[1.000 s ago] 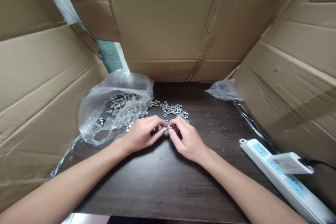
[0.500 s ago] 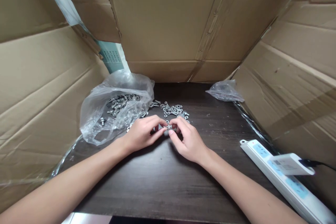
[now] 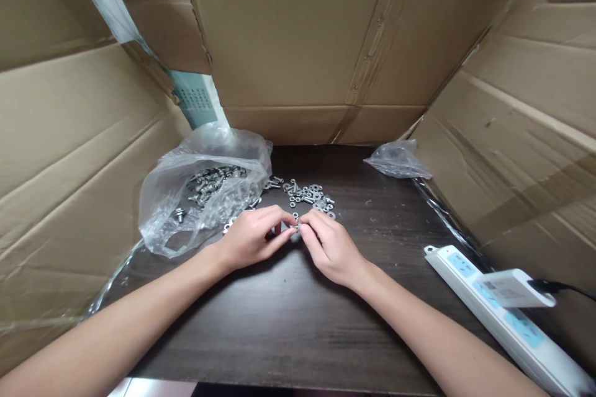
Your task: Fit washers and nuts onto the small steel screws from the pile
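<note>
My left hand [image 3: 254, 236] pinches a small metal bolt [image 3: 295, 227] between thumb and fingertips. From the other side, my right hand [image 3: 331, 247] closes its thumb and index finger on the same bolt, covering most of it. Whether a nut or washer sits on it is hidden by my fingers. Just beyond my fingertips lies a loose pile of nuts, washers and bolts [image 3: 307, 197]. A single nut [image 3: 295, 215] is close to the pinched bolt. Left of my left hand, a clear plastic bag [image 3: 156, 205] lies open with many bolts [image 3: 212, 185] inside.
The dark wooden table [image 3: 279, 329] is walled by cardboard panels [image 3: 288, 31]. A small clear bag [image 3: 399, 160] lies at the back right. Along the right side runs a white power strip [image 3: 493, 316] with a plugged-in white adapter [image 3: 514, 290] and black cable.
My right fingertips have closed in over the bolt, so less of it shows. The whole view has shifted very slightly; the pile and bags have stayed put.
</note>
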Demonstrator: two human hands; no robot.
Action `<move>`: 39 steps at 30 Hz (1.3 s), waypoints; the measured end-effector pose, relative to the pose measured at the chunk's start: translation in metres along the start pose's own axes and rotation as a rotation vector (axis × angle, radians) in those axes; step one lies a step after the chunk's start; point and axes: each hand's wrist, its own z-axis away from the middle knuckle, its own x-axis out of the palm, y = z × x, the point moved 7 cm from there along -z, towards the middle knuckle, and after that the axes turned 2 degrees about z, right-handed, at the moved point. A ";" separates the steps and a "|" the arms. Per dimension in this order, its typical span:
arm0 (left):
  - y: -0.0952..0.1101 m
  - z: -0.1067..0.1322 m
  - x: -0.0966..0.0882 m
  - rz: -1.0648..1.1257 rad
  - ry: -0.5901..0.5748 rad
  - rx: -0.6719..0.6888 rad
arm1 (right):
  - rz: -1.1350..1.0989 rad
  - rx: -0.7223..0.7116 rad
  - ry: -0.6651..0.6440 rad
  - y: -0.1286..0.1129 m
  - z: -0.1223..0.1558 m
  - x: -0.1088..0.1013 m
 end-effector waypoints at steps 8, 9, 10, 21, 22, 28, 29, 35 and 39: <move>-0.001 0.000 -0.002 0.000 0.023 -0.002 | -0.012 0.002 -0.001 -0.001 0.001 -0.001; -0.001 0.000 -0.002 -0.004 0.019 0.004 | -0.009 0.001 -0.003 -0.001 0.001 -0.001; -0.001 0.000 -0.002 -0.007 0.015 0.010 | -0.002 -0.001 -0.005 -0.001 0.000 -0.001; 0.002 -0.001 -0.004 -0.072 -0.023 0.072 | 0.082 -0.061 -0.058 -0.005 -0.001 0.002; 0.003 -0.001 -0.004 -0.083 -0.017 0.082 | 0.089 -0.065 -0.062 -0.005 -0.001 0.003; 0.006 -0.002 -0.005 -0.097 -0.014 0.080 | 0.056 -0.034 -0.028 -0.005 -0.001 -0.001; 0.006 -0.001 -0.004 -0.096 -0.017 0.074 | 0.044 -0.023 -0.013 -0.005 -0.001 -0.003; 0.005 0.000 -0.002 -0.108 -0.026 0.064 | 0.042 -0.027 -0.017 -0.006 0.000 -0.002; 0.005 -0.001 -0.002 -0.106 -0.018 0.062 | 0.038 -0.033 -0.045 -0.005 0.000 0.001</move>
